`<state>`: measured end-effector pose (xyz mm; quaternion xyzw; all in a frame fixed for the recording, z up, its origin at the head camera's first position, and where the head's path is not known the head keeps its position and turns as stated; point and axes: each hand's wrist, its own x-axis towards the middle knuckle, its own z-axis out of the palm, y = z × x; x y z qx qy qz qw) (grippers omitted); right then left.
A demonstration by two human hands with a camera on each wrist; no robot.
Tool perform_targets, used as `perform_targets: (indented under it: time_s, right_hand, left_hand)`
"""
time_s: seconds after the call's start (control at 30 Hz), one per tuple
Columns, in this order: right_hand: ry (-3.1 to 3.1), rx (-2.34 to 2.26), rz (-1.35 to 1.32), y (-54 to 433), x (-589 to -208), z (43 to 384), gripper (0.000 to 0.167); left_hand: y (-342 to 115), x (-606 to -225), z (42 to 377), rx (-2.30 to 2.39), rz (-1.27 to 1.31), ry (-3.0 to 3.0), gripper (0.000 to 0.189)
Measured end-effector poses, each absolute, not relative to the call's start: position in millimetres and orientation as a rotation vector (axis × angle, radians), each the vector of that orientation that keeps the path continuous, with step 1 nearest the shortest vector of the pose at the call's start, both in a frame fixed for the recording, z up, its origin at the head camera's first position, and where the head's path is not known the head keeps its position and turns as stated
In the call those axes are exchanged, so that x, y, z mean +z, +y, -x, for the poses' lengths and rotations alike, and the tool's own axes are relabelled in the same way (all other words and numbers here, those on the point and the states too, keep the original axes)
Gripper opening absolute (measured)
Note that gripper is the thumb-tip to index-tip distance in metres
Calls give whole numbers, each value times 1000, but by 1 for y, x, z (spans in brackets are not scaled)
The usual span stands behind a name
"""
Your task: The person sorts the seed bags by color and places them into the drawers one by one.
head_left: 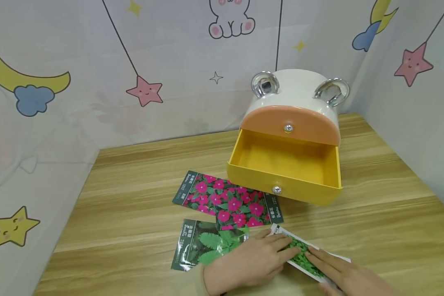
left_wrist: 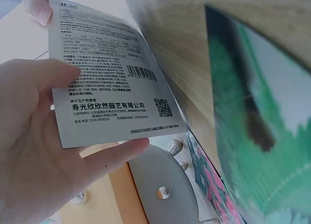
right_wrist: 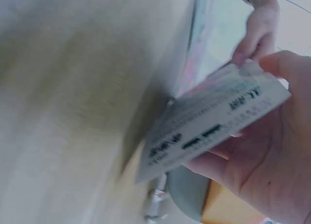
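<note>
A white-edged seed packet [head_left: 304, 260] with green leaves on its front is tilted up off the table at the lower right of the head view. My left hand [head_left: 255, 258] holds its left end, the thumb against the printed back in the left wrist view. At the other end, my right hand [head_left: 349, 272] grips the packet between thumb and fingers. Text, a barcode and a QR code cover the packet's back [left_wrist: 109, 95]. Beside my left hand a green-leaf packet [head_left: 209, 242] lies flat, partly hidden by the forearm.
Two pink-flower packets [head_left: 222, 197] overlap on the wooden table [head_left: 133, 197]. Behind them a white and orange animal-shaped box [head_left: 296, 92] with silver ear rings stands, its yellow lower drawer [head_left: 285, 158] pulled out with nothing in it. Printed cloth [head_left: 185, 53] hangs around the table.
</note>
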<state>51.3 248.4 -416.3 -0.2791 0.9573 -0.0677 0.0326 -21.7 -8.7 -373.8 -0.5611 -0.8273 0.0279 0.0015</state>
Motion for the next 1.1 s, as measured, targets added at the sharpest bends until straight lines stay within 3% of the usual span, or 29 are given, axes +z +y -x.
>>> perform_targets:
  time_s: [0.43, 0.7, 1.1]
  right_hand:
    - [2868, -353, 1142, 266, -392, -49, 67]
    - [2805, -431, 824, 263, -374, -59, 72]
    - [2850, -499, 685, 259, -353, -65, 81]
  left_hand:
    - [-12, -366, 25, -11, 1725, -2411, 29]
    - [-14, -362, 25, -177, 1658, -2314, 11]
    - [-16, -353, 26, -375, 1545, -2183, 12]
